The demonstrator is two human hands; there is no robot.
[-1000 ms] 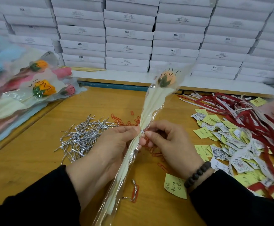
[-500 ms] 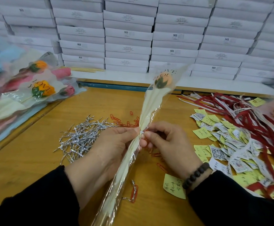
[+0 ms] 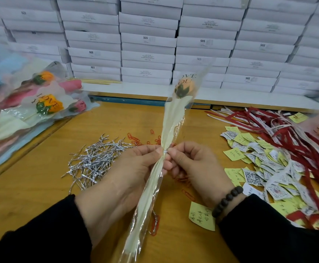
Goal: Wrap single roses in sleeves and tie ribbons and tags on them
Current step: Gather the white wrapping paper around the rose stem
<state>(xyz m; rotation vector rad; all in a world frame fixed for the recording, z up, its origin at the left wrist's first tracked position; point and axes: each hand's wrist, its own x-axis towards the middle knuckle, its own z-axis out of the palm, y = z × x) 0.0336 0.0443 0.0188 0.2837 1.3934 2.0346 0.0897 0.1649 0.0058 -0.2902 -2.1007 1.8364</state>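
I hold a single orange rose [image 3: 185, 88] in a clear sleeve with a cream liner [image 3: 171, 126], bud pointing away from me. My left hand [image 3: 124, 177] grips the gathered sleeve around its middle. A silver twist tie [image 3: 165, 151] circles the sleeve there, and my right hand [image 3: 193, 168] pinches its ends with thumb and forefinger. The sleeve's lower end [image 3: 136, 234] runs down between my wrists.
A heap of silver twist ties [image 3: 96, 160] lies left of my hands. Red paper clips [image 3: 136, 138] are scattered behind. Yellow notes and QR tags [image 3: 259, 168] and red ribbons [image 3: 297, 141] cover the right. Wrapped roses [image 3: 46, 105] pile up at left. White boxes [image 3: 147, 44] stack behind.
Both hands stay at the sleeve's middle on the tie. The rose bud has swung slightly left and back; little else differs.
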